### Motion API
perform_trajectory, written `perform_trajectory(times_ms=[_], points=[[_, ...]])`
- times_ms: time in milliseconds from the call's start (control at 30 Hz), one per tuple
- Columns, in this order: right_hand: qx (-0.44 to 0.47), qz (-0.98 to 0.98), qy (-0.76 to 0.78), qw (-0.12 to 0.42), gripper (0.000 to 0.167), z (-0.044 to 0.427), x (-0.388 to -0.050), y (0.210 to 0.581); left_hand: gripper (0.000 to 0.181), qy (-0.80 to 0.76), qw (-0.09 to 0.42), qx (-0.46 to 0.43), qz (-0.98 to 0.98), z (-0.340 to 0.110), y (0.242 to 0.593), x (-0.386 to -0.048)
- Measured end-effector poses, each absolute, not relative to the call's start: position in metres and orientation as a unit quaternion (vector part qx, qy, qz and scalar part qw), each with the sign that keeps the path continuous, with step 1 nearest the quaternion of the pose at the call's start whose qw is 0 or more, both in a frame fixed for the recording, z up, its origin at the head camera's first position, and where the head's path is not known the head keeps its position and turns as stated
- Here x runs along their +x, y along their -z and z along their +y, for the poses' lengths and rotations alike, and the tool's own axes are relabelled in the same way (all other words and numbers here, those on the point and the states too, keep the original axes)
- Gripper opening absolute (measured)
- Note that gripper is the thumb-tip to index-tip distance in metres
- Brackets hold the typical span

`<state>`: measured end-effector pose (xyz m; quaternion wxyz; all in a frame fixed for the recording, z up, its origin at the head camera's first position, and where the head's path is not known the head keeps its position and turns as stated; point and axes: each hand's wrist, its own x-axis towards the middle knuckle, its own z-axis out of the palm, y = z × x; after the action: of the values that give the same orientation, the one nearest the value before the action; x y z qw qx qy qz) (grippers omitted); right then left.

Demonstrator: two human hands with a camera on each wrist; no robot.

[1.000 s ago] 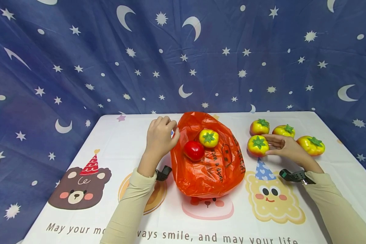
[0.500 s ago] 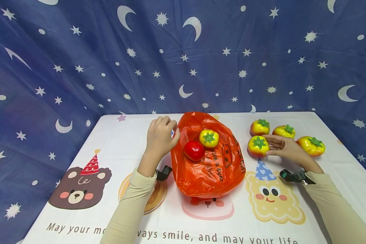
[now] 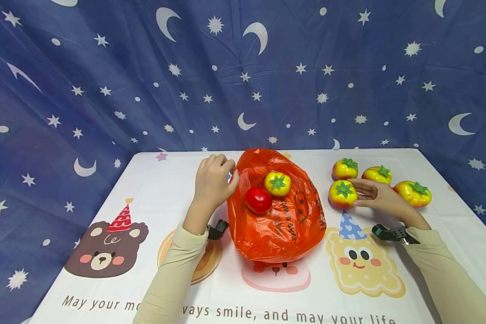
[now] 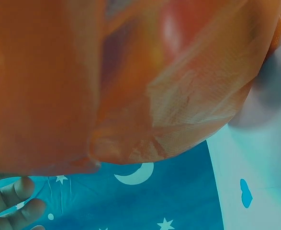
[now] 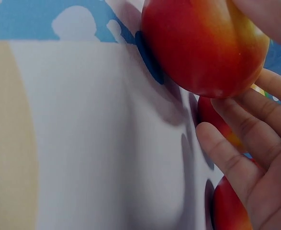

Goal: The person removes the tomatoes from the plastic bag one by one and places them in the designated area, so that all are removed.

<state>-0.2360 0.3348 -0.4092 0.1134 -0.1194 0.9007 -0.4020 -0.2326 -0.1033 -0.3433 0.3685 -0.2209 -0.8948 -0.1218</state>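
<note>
An orange-red plastic bag (image 3: 283, 225) lies spread open in the middle of the table, with a red fruit (image 3: 258, 200) and a yellow persimmon (image 3: 277, 183) in it. My left hand (image 3: 215, 182) pinches the bag's left rim; the left wrist view shows the bag (image 4: 44, 96) large, above the curled fingers (image 4: 16, 206). To the right of the bag, my right hand (image 3: 382, 198) has thumb and fingers around the right side of a yellow-red persimmon (image 3: 343, 194). Seen from the right wrist, fingertips touch this persimmon's (image 5: 202, 43) underside and the thumb is at its top.
Three more persimmons lie near the right hand: one behind the held one (image 3: 344, 169), one at the back (image 3: 375, 174) and one to the right (image 3: 412, 194). A blue star-patterned curtain (image 3: 210, 108) hangs behind the white printed tablecloth (image 3: 170, 180).
</note>
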Motion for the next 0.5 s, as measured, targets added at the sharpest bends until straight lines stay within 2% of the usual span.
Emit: perform_trajectory(times_ms=[500], points=[[-0.133, 0.892, 0.417, 0.112, 0.069, 0.3341, -0.2369, 0.4072, 0.01, 0.121, 0.37, -0.22, -0.895, -0.103, 0.3432, -0.2333]])
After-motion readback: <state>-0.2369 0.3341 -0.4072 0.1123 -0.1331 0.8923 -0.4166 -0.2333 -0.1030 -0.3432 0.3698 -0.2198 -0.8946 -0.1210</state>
